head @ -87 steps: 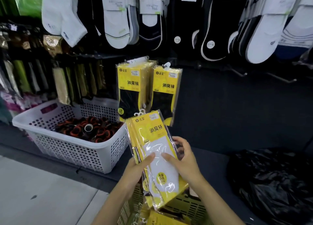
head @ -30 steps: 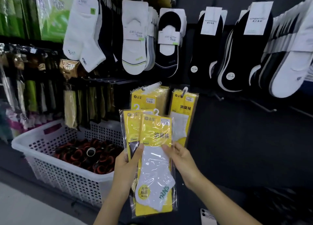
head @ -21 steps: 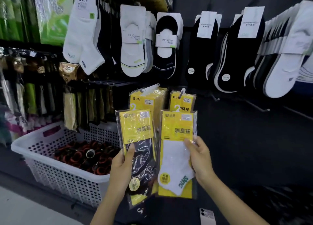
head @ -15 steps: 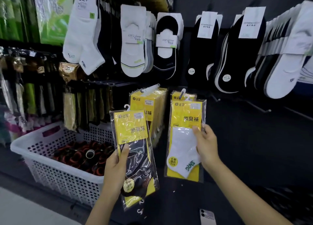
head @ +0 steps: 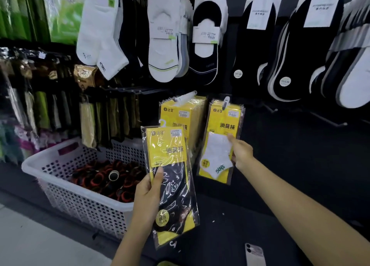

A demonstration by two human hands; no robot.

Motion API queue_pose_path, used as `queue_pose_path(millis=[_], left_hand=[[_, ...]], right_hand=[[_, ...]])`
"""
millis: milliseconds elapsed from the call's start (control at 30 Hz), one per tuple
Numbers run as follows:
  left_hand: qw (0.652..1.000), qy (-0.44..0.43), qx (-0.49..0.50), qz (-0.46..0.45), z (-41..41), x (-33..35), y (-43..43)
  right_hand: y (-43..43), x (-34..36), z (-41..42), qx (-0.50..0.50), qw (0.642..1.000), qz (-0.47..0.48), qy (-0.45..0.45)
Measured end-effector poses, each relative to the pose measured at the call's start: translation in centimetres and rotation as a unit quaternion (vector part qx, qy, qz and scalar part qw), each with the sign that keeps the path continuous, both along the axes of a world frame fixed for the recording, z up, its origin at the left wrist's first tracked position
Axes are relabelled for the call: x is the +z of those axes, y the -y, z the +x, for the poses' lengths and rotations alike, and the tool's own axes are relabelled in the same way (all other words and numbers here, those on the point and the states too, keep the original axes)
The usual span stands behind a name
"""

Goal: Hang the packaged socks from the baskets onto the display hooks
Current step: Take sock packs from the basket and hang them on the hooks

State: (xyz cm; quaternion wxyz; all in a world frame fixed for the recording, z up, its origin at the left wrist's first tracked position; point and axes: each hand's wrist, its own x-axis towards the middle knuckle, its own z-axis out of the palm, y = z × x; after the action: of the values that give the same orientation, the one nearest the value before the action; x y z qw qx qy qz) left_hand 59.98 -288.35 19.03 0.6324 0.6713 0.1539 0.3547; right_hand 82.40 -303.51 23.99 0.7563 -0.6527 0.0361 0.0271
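Black-sock pack point(head: 170, 185): yellow card in a clear sleeve, upright with its top leaning slightly left, off the hooks, gripped by left hand point(head: 148, 193). White-sock pack point(head: 218, 145): same card, hangs frontmost on right display hook point(head: 226, 102); right hand point(head: 242, 153) holds its right edge. Thick stack of yellow packs point(head: 180, 113) hangs on left display hook point(head: 185, 96).

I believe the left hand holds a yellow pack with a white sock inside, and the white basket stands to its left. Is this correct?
Not quite: the head view shows the left hand holding a black-sock pack. The white-sock pack is in the right hand. The white basket does stand to its left.
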Motion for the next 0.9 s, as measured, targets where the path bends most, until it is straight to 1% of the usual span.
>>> queue_pose_path(millis=[167, 267, 333, 400, 500, 567, 633, 667, 733, 800, 900], left_hand=[[1.000, 0.001, -0.012, -0.008, 0.3, -0.2, 0.2], [1.000, 0.007, -0.026, -0.012, 0.2, 0.0, 0.7], [0.999, 0.003, -0.037, -0.011, 0.2, 0.3, 1.2], [0.999, -0.007, -0.047, -0.008, 0.2, 0.4, 1.5], [0.998, -0.019, -0.061, -0.012, 0.4, 0.0, 1.9], [0.997, -0.021, -0.075, -0.004, 0.5, -0.2, 2.4], [0.996, -0.018, -0.085, -0.002, 0.5, -0.1, 3.0], [0.996, -0.016, -0.088, -0.001, 0.4, -0.1, 3.3], [0.994, -0.009, -0.112, -0.009, 0.4, 0.0, 3.7], [0.986, -0.003, -0.164, -0.028, 0.4, -0.1, 4.1], [0.976, -0.015, -0.214, -0.037, 0.2, 0.2, 4.5]], right_hand=[[0.8, -2.0, 1.8, -0.051, 0.998, -0.027, -0.041], [1.5, -3.4, 0.6, -0.060, 0.995, -0.042, -0.060], [1.6, -3.8, -1.5, -0.008, 0.998, -0.025, -0.053], [1.4, -3.8, -4.3, 0.086, 0.995, 0.015, -0.045], [1.1, -3.5, -8.7, 0.219, 0.974, 0.050, -0.033], [1.0, -3.3, -11.1, 0.282, 0.959, 0.026, -0.005], [1.1, -3.4, -12.9, 0.307, 0.951, -0.010, 0.027], [1.1, -3.5, -13.4, 0.305, 0.951, -0.025, 0.042], [1.4, -3.6, -14.1, 0.281, 0.957, -0.014, 0.068], [1.8, -3.4, -14.2, 0.223, 0.971, 0.023, 0.080], [2.8, -2.5, -13.3, 0.120, 0.985, 0.028, 0.120]])
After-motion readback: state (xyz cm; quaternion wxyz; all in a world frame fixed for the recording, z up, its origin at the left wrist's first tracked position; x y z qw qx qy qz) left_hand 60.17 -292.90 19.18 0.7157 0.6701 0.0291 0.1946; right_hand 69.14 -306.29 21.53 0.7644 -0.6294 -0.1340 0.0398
